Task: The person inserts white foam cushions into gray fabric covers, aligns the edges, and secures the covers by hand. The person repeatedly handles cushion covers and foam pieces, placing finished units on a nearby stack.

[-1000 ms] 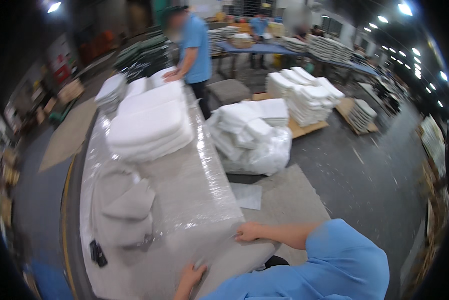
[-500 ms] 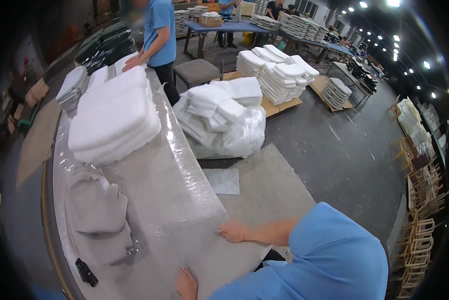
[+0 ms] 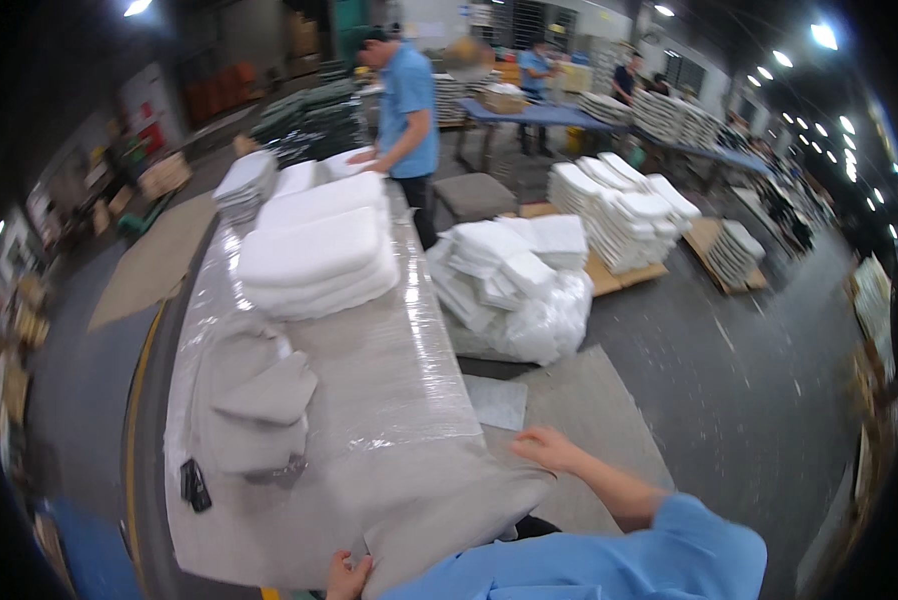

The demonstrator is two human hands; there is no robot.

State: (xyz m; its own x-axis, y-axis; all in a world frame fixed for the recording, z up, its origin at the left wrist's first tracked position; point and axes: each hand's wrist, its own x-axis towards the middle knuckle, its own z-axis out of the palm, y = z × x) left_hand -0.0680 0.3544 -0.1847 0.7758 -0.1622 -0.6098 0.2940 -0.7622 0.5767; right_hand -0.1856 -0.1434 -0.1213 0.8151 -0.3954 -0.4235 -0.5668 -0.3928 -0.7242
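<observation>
A beige-grey fabric piece (image 3: 444, 515) lies rumpled across the near end of the plastic-covered table (image 3: 379, 370), its right corner hanging past the edge. My left hand (image 3: 348, 577) is at its near left edge, fingers closed on the cloth. My right hand (image 3: 551, 450) is above its right corner, beyond the table's side, fingers stretched out and apart. A heap of folded grey fabric pieces (image 3: 254, 410) lies farther left on the table. Next to that heap is a small black object (image 3: 195, 486) whose kind I cannot make out.
Thick white cushion pads (image 3: 314, 250) are stacked at the table's far end, where a co-worker (image 3: 409, 110) in blue stands. A plastic bag of white pads (image 3: 519, 290) sits on the floor to the right. More pad stacks (image 3: 609, 215) stand on cardboard behind it, beside a grey stool (image 3: 474, 195).
My right hand has come off the table edge and opened, farther right. The near fabric piece has become raised and rumpled. My view has shifted, and the scene sits farther right.
</observation>
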